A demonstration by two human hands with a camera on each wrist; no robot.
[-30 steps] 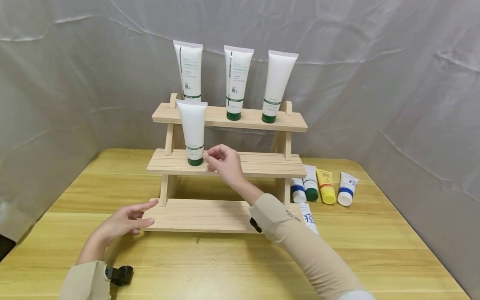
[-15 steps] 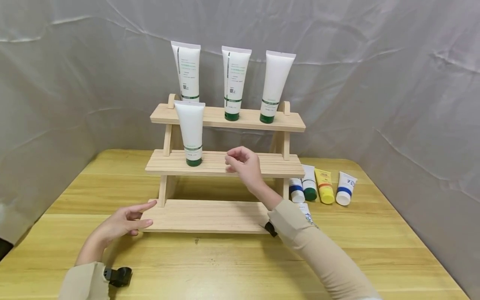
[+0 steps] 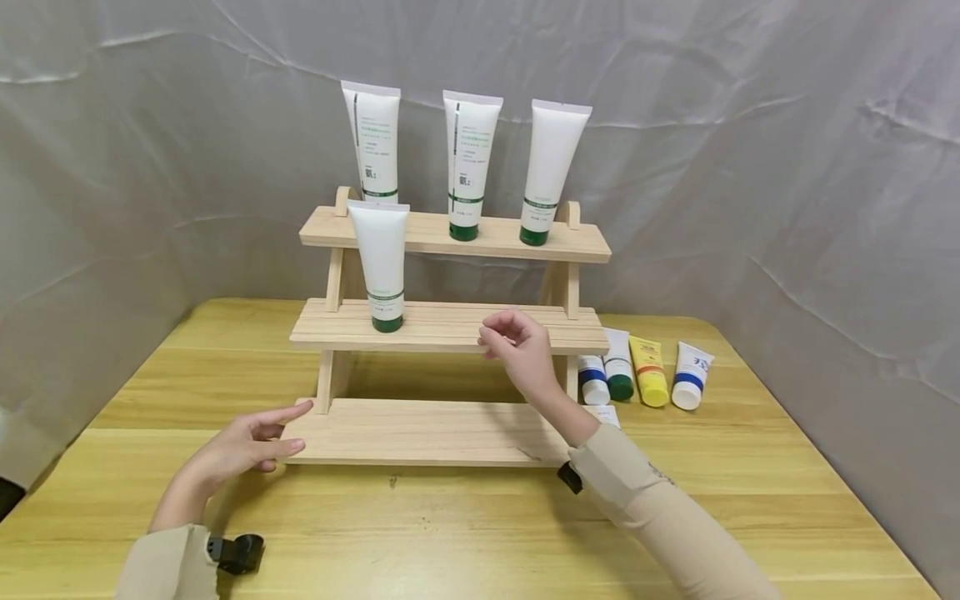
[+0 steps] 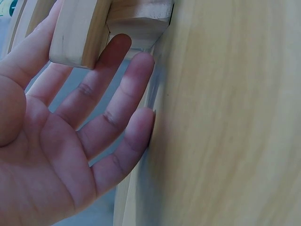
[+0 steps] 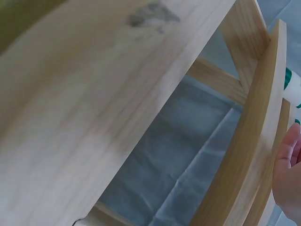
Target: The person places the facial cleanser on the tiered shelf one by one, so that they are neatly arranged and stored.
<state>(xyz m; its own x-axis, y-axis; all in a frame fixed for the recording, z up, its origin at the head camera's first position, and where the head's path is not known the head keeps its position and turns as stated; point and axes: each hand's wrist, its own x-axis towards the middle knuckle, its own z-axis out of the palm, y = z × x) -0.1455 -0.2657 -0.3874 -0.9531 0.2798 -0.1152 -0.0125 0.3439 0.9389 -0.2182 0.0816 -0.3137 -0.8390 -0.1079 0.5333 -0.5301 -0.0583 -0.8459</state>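
Note:
In the head view, a three-tier wooden display rack (image 3: 420, 433) stands on the table. A white squeeze tube with a green cap (image 3: 381, 258) stands cap-down on the middle shelf, toward its left end. My right hand (image 3: 521, 354), fingers loosely bent and holding nothing, hovers at the front edge of that shelf, right of the tube. With thumb and index finger spread, my left hand (image 3: 232, 450) touches the left end of the bottom shelf. The left wrist view shows the other fingers (image 4: 117, 106) nearly straight beside the wood.
Three similar green-capped tubes (image 3: 471, 158) stand in a row on the top shelf. Right of the rack, several tubes lie on the table (image 3: 750, 483), among them a yellow tube (image 3: 648, 371) and a white tube with a blue band (image 3: 692, 375). Grey cloth (image 3: 675, 192) hangs behind.
My right hand has moved away from the tube on the middle shelf, to the right and slightly down. The tube stays standing there. My left hand keeps its place at the rack.

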